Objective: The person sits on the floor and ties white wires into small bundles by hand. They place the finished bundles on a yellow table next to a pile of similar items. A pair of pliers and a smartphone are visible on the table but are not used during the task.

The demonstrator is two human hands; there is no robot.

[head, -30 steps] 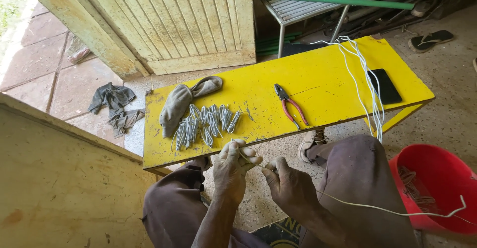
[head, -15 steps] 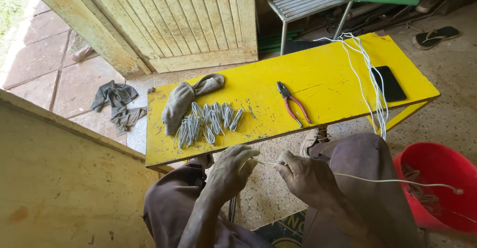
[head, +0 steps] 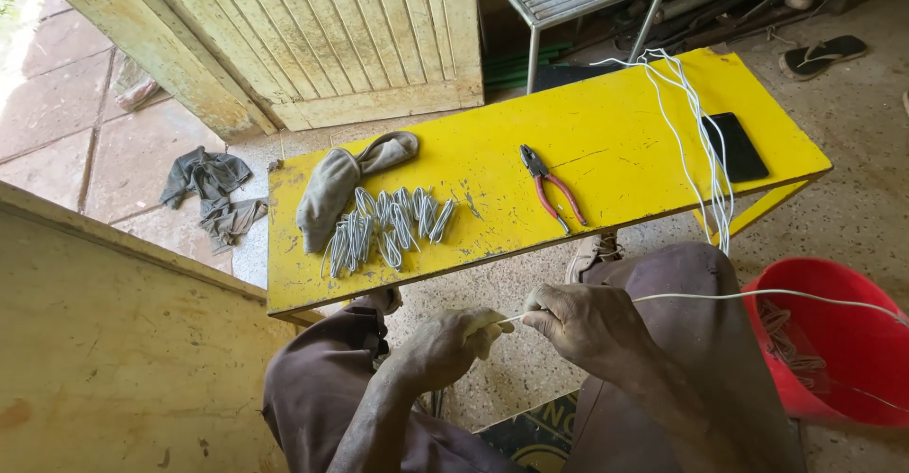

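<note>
We see both hands low in the frame, over the lap and just in front of the yellow bench (head: 606, 132). The left hand (head: 445, 345) is curled shut around one end of a white wire (head: 720, 295), thumb pressed on top; the right hand (head: 592, 326) pinches the same wire just beside it, fingers closed. From the right hand the wire runs out taut to the right, passing over the knee and above the red bucket (head: 833, 350), which stands on the floor at the person's right (something dark and coiled lies inside, too dim to name). On the bench we note a heap of short grey wire pieces (head: 388, 227) near the left end, touching a grey cloth (head: 331, 189) that lies just behind them. Red-handled pliers (head: 551, 187) lie near the middle, apart from the heap. Further right a bundle of white strands (head: 696, 142) drapes across the top and hangs off the near edge, just beside a black phone (head: 734, 146) lying flat. Behind the bench stands a pale wooden door (head: 312, 37); a rag (head: 213, 194) lies on the floor to the left.
</note>
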